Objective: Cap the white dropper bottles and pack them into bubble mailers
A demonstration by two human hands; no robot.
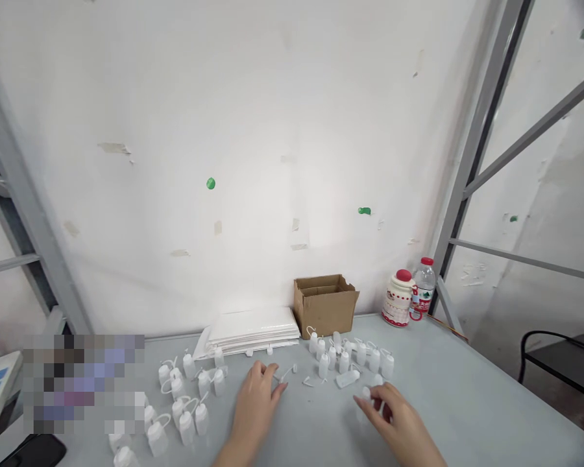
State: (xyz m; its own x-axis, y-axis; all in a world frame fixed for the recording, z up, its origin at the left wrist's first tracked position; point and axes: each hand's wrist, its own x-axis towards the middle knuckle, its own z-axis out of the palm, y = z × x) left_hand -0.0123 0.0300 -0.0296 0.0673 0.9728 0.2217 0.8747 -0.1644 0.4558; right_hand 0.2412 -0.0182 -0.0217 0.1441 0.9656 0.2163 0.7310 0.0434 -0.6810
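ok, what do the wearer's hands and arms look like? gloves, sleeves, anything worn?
Both are bare. The left hand and right hand wear no gloves, and no ring, watch or bracelet shows. The wrists and the short stretch of forearm in frame have no sleeve or cuff. There are no markings or tape, and the picture is too soft for nail detail.

- There's a pixelated block (82,383) on the left, masking whatever sits there.
- Now the right hand (399,421), curled over a small white bottle (367,392): gripped or only touched, can't tell.
- The left hand (257,402) and its partner are both cut off at the forearm by the bottom edge.
- The black slab (34,451) in the bottom-left corner is clipped.
- The water bottle (424,282) label is too small to read.
- The black chair (559,363) runs off the right edge.
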